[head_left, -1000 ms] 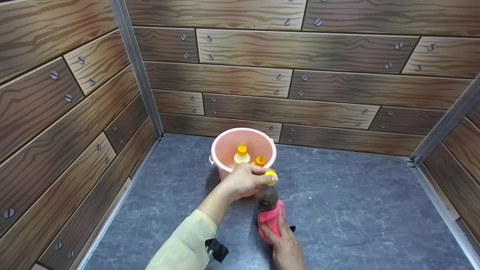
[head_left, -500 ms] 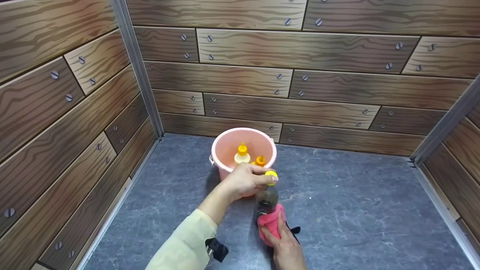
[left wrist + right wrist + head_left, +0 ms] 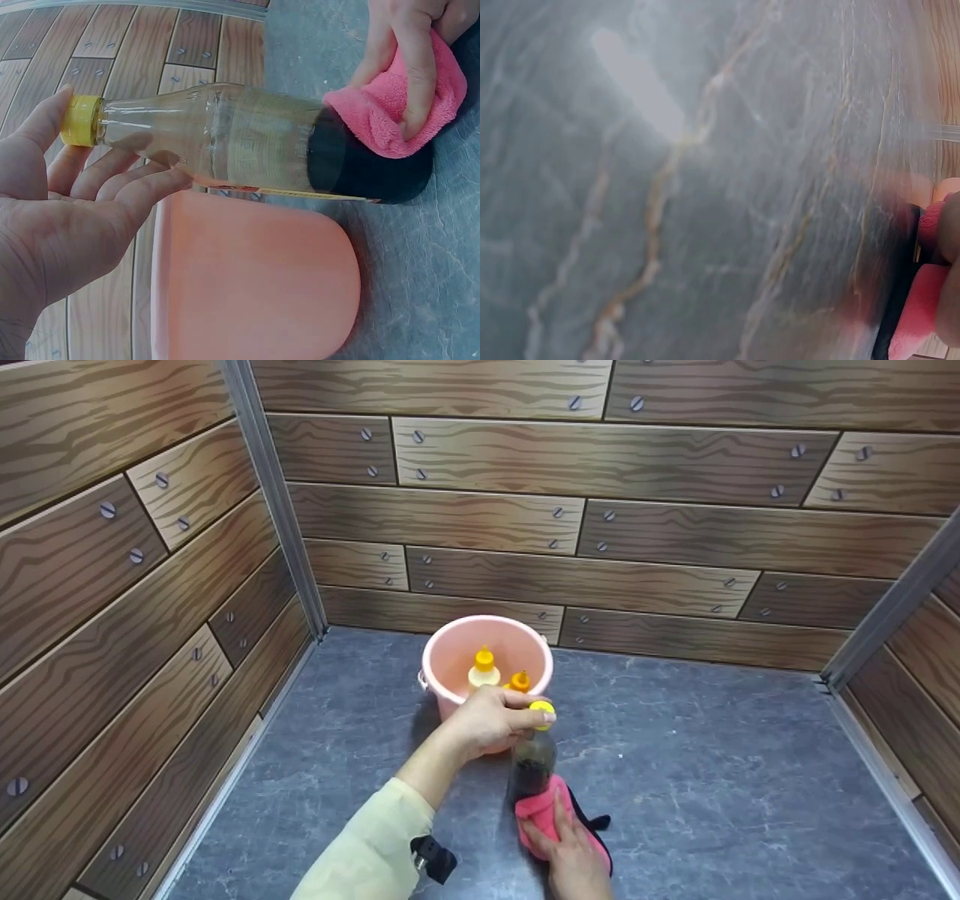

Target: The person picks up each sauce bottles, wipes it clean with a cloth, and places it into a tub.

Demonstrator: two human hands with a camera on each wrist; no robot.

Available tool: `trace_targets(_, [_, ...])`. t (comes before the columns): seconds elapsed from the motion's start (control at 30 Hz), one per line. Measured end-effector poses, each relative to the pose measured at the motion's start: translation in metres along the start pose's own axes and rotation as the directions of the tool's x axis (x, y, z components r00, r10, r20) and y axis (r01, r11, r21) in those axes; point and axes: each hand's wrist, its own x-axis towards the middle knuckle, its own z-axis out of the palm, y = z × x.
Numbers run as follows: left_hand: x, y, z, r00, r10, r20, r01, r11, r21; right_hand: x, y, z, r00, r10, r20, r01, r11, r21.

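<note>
A clear glass bottle point(image 3: 262, 135) with a yellow cap point(image 3: 81, 120) holds dark liquid in its lower part and stands on the grey surface. My left hand point(image 3: 487, 724) pinches the cap between thumb and finger, its other fingers along the bottle neck in the left wrist view. With my right hand point(image 3: 574, 851) I hold a pink cloth point(image 3: 541, 814) against the lower side of the bottle. The cloth has a black edge point(image 3: 589, 819) and a short black strap. In the right wrist view only a bit of the cloth point(image 3: 922, 307) and fingers shows at the right edge.
Just behind the bottle stands a pink bucket point(image 3: 442, 690). Inside it are a bottle with a yellow nozzle cap point(image 3: 484, 660) and another orange nozzle top point(image 3: 520, 682). Wood-patterned walls point(image 3: 487, 517) enclose the grey marbled surface point(image 3: 712, 780) at the back and sides.
My right hand has slid the pink cloth down the bottle, baring more of the dark liquid. More of the black edge shows. The left hand stays on the cap.
</note>
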Motion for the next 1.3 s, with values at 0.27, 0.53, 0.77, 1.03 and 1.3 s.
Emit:
trace_targets(0.27, [-0.001, 0.001, 0.000, 1.000, 0.006, -0.006, -0.005, 1.000, 0.028, 0.000, 0.000, -0.002, 0.999, 0.021, 0.043, -0.020, 1.000, -0.021])
trace_targets(0.53, [0.000, -0.001, 0.002, 1.000, 0.016, -0.006, -0.016, 0.999, 0.030, 0.000, 0.004, -0.006, 0.996, 0.044, 0.080, -0.041, 0.999, -0.035])
trace_targets(0.77, [0.003, -0.003, 0.004, 1.000, 0.025, 0.016, -0.025, 0.999, -0.044, -0.003, 0.011, -0.013, 0.998, 0.038, 0.052, -0.033, 0.995, -0.097])
trace_targets(1.03, [0.003, -0.003, 0.004, 0.999, 0.035, 0.027, -0.033, 0.998, -0.060, -0.005, 0.031, -0.027, 0.990, 0.132, -0.046, -0.136, 0.986, -0.098])
trace_targets(1.3, [0.007, -0.003, 0.005, 0.998, 0.063, -0.019, -0.063, 0.998, 0.000, -0.007, 0.055, -0.043, 0.966, 0.236, -0.107, -0.243, 0.968, -0.065])
